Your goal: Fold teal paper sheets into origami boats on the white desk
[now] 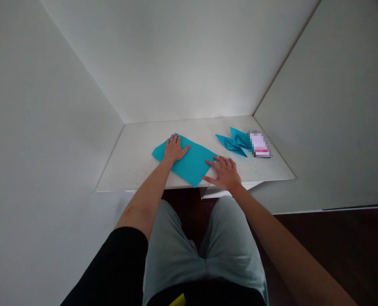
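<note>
A sheet of blue paper (193, 163) lies at a slant on the white desk, its near corner reaching the front edge. Its far left side looks folded at an angle. My left hand (174, 149) rests flat on the upper left part of the paper, fingers spread. At the paper's right edge is my right hand (223, 172), fingers apart, the fingertips touching or just beside the edge. Folded blue paper pieces (235, 142) with pointed tips lie to the right, beyond my right hand.
A phone-like item (260, 144), blurred out, lies at the right beside the folded pieces. White walls (189, 63) close in the white desk (121, 170) at the back and both sides. Under its front edge is a white drawer or ledge (216, 192), above my knees.
</note>
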Tool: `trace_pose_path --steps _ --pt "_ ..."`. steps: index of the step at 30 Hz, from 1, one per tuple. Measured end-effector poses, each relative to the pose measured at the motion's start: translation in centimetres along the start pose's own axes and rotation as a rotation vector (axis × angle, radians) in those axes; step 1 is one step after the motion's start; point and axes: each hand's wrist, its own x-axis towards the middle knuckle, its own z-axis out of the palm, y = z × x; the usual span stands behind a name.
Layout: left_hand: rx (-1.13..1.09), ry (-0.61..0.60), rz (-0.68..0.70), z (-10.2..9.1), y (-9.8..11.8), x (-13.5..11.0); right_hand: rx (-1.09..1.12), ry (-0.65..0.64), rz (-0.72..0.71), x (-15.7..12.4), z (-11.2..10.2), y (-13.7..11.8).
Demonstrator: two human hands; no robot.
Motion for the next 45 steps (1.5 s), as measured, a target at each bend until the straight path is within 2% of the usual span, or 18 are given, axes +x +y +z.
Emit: trace_pose_path --steps 4,8,12,15,17,19,22,24,25,27,29,32,35,38,42,45 --pt "-0.014 -0.017 0.132 0.0 -1.2 0.4 -0.021 -0.022 -0.012 0.0 -0.2 0.1" --pt "-0.001 -0.024 0.176 0.1 -4.4 0.0 -0.018 -0.032 0.010 0.1 -0.2 0.1" --pt "0.049 -0.004 0.093 -0.7 -8.6 -1.4 -0.015 -0.016 0.012 0.2 0.0 0.1" --pt "0.081 0.066 0.008 -1.6 -9.6 -2.6 -0.025 -0.015 0.009 0.2 0.1 0.2" --pt "0.069 0.142 0.018 -1.8 -8.0 -3.5 -0.028 -0.022 0.011 0.2 0.0 0.2" --pt "0.043 0.183 0.103 -1.5 -4.4 -4.6 -0.026 -0.023 0.014 0.2 -0.1 0.2" --pt "0.008 0.116 0.226 0.1 2.6 -6.4 -0.027 -0.022 0.016 0.2 -0.1 0.4" --pt "-0.001 0.041 0.289 1.3 6.3 -7.4 -0.033 -0.031 0.017 0.3 -0.1 0.5" --pt "0.000 0.016 0.308 1.7 7.4 -7.8 -0.036 -0.037 0.017 0.3 -0.1 0.6" --pt "-0.006 0.006 0.305 2.2 7.9 -8.0 -0.034 -0.044 0.014 0.4 0.0 0.7" --pt "-0.017 0.013 0.251 2.1 6.4 -7.8 -0.023 -0.040 0.010 0.4 0.0 0.7" --pt "-0.021 0.014 0.136 1.1 2.2 -6.9 -0.008 -0.023 0.005 0.4 0.0 0.6" --pt "0.003 -0.014 0.092 0.1 -1.8 -6.2 0.000 -0.022 0.002 0.4 -0.1 0.5" --pt "0.040 -0.036 0.048 -0.7 -4.7 -5.9 0.003 -0.039 0.002 0.4 -0.2 0.4" --pt "0.097 -0.062 -0.019 -1.7 -7.1 -5.6 0.002 -0.050 0.014 0.5 -0.2 0.4" --pt "0.146 -0.048 -0.119 -2.4 -6.4 -5.1 0.007 -0.040 0.017 0.4 -0.1 0.4"
